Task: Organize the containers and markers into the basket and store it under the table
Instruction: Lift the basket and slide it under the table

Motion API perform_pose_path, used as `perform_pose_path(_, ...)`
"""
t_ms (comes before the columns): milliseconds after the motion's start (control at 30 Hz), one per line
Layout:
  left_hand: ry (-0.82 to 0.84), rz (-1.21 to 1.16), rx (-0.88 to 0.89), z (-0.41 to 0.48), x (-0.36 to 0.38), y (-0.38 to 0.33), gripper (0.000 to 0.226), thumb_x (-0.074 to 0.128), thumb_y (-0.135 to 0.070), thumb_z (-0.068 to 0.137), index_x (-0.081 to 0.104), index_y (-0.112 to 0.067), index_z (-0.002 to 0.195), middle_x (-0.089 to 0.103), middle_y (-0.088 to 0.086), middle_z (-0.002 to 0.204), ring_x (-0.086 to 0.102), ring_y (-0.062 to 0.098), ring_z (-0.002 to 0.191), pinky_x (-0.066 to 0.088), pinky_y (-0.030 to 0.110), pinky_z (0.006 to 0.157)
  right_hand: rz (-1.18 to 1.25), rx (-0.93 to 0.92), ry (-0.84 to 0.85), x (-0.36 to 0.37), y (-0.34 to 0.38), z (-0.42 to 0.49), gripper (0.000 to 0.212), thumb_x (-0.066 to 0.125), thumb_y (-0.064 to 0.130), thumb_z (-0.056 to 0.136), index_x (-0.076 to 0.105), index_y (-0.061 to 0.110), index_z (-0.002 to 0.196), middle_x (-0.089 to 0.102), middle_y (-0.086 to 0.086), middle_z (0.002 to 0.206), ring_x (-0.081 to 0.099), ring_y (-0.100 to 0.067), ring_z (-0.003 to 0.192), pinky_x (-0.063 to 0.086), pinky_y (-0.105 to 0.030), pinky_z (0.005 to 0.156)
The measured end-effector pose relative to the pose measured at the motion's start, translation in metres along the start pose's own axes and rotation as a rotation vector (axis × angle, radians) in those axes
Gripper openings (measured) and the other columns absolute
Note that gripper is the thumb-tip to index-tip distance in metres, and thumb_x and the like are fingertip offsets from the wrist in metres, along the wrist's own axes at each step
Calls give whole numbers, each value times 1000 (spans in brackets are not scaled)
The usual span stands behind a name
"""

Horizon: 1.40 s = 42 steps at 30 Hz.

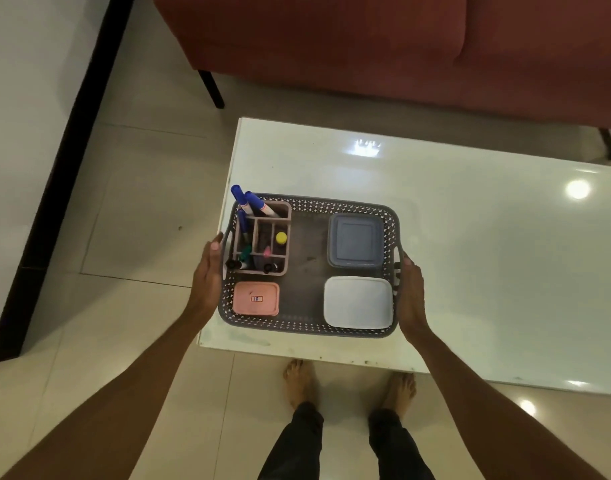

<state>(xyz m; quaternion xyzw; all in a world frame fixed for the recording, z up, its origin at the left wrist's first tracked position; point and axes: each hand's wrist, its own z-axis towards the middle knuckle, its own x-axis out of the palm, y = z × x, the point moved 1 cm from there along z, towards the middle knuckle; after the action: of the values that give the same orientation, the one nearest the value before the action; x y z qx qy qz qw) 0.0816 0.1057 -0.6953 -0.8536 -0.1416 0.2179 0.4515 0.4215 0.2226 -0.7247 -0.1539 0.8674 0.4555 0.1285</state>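
Head view: both forearms reach forward and down, left hand point(208, 271) and right hand point(409, 292) flanking the grey basket point(307, 330) at the table's point(470, 254) near-left corner — each grip clasps an end handle, thumb on top, fingers hidden — its long axis running left to right.

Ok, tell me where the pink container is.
Head view: the pink container sits in the near-left corner of the basket, nearer you than the marker organizer.

A red sofa point(366, 46) stands ahead of me on glossy pale floor tiles point(141, 202); white wall point(20, 98), dark skirting point(54, 202) on my left.
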Motion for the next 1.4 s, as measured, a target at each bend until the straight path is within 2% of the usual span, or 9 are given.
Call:
perform_pose_path(67, 54, -155, -60, 4, 9, 8, 60, 25, -58, 102, 48, -20, 143, 63, 11, 134, 62, 26, 123, 55, 43, 99, 3, -16, 7, 8, 3, -1, 56, 28, 79, 88, 56, 37, 113, 55, -2, 123, 49, -29, 127, 38, -56, 111)
perform_pose_path(167, 118, -346, -167, 4, 13, 14, 57, 27, -53, 104, 49, -18, 144, 62, 14, 136, 61, 34, 124, 56, 46, 96, 53, -2, 26, 10, 4, -6, 72, 27, 87, 83, 53, 34, 125, 53, 4, 128, 48, -22, 129, 37, -55, 113)
perform_pose_path(233, 152, -386, -204, 3, 10, 15, 59, 29, -57, 103, 48, -21, 146, 60, 15, 140, 59, 37, 126, 52, 52, 100, 71, -20, 78, 8, 4, -9, 68, 29, 88, 83, 49, 47, 134, 54, 10, 138, 47, -19, 134, 36, -57, 113)
perform_pose_path(400, 176, -478, -249, -11, 3, 8, 60, 25, -61, 101, 59, -27, 135, 65, 10, 134, 65, 30, 120, 57, 43, 94, 223, -65, 171, 2, 35, -37, 38, 29, 58, 103, 46, 54, 137, 56, 11, 143, 55, -17, 131, 48, -51, 105)
perform_pose_path(533, 177, -440, -235, -31, -12, 3, 63, 35, -69, 95, 57, -28, 139, 61, 11, 139, 55, 36, 131, 38, 58, 111, 318, -11, 228, -6, 43, -56, 45, 30, 63, 101, 47, 47, 139, 58, -1, 141, 61, -30, 124, 54, -57, 96)
perform_pose_path(800, 134, -348, -29, -111, -20, 2, 47, 29, -44, 107, 53, -23, 141, 71, 4, 125, 71, 18, 108, 60, 28, 75, 356, -91, 218, -30, 19, -119, 43, 28, 57, 104, 46, 44, 140, 61, -8, 138, 60, -35, 125, 48, -61, 102)
perform_pose_path(1033, 172, -373, 2, -223, -38, 5, 48, 28, -43, 107, 53, -21, 141, 75, 3, 116, 74, 18, 99, 61, 29, 71, 393, -13, 229, -66, -19, -218, 41, 33, 65, 98, 50, 54, 134, 59, -15, 136, 57, -38, 126, 54, -57, 96)
perform_pose_path(1167, 182, -376, -41, -274, -53, 18, 51, 29, -46, 106, 54, -19, 140, 71, 10, 123, 73, 23, 103, 61, 30, 72, 449, 54, 251, -81, -39, -271, 55, 42, 72, 90, 53, 44, 136, 64, -11, 133, 64, -36, 119, 60, -50, 84)
perform_pose_path(1400, 171, -357, -112, -315, -72, 83, 50, 27, -46, 106, 57, -19, 136, 74, 7, 117, 74, 22, 100, 62, 30, 71, 447, 96, 243, -72, -103, -323, 55, 36, 70, 94, 54, 41, 138, 65, -12, 132, 65, -34, 118, 56, -57, 91)
